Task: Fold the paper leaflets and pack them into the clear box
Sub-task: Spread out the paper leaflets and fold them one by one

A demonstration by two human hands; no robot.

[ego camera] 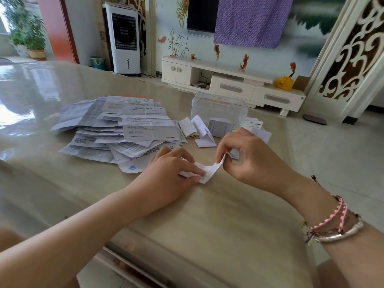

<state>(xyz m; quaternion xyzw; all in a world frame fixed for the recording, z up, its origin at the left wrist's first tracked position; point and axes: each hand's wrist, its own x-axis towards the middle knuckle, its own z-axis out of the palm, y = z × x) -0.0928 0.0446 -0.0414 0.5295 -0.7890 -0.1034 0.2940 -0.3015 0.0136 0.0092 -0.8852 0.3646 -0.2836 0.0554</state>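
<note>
A small white leaflet (pixel 209 170) lies on the glossy beige table (pixel 207 215) between my hands. My left hand (pixel 170 173) presses its left part flat with straight fingers. My right hand (pixel 245 156) pinches its right end and lifts it off the table. A big loose pile of unfolded leaflets (pixel 120 127) spreads at centre left. The clear box (pixel 219 109) stands behind my right hand with its lid on and a folded leaflet showing through its wall. Several folded leaflets (pixel 199 132) lie in front of the box.
More small papers (pixel 254 124) lie right of the box, partly behind my right hand. The table's right edge drops to a tiled floor. A white TV cabinet (pixel 228 82) and a fan unit (pixel 124 38) stand beyond the table.
</note>
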